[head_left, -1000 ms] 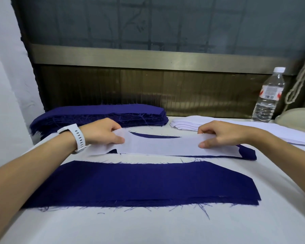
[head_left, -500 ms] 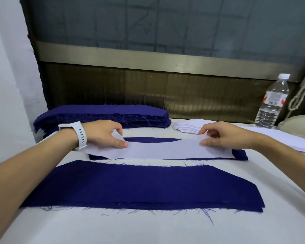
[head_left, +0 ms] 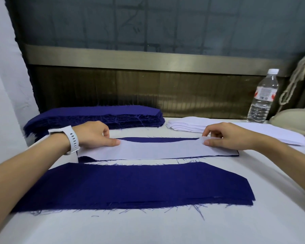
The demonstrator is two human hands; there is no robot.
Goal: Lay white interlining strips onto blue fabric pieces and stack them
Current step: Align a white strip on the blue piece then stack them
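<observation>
A white interlining strip (head_left: 157, 150) lies across a blue fabric piece (head_left: 158, 139) in the middle of the table; only the blue piece's far edge and ends show. My left hand (head_left: 93, 134), with a white watch on its wrist, pinches the strip's left end. My right hand (head_left: 225, 136) pinches the strip's right end between thumb and fingers. Nearer to me lies a stack of wide blue fabric pieces (head_left: 130, 185). At the back left sits a thick pile of blue pieces (head_left: 95, 115), and a pile of white interlining strips (head_left: 192, 125) at the back right.
A clear water bottle (head_left: 262, 97) stands at the back right beside a beige rounded object (head_left: 296, 120) and a hanging rope (head_left: 296, 81). A dark wall panel runs behind the white table (head_left: 148, 229). A white wall borders the left side.
The white strip has been lowered and shifted right onto the blue piece, now covering its right end. Both hands kept hold of its ends.
</observation>
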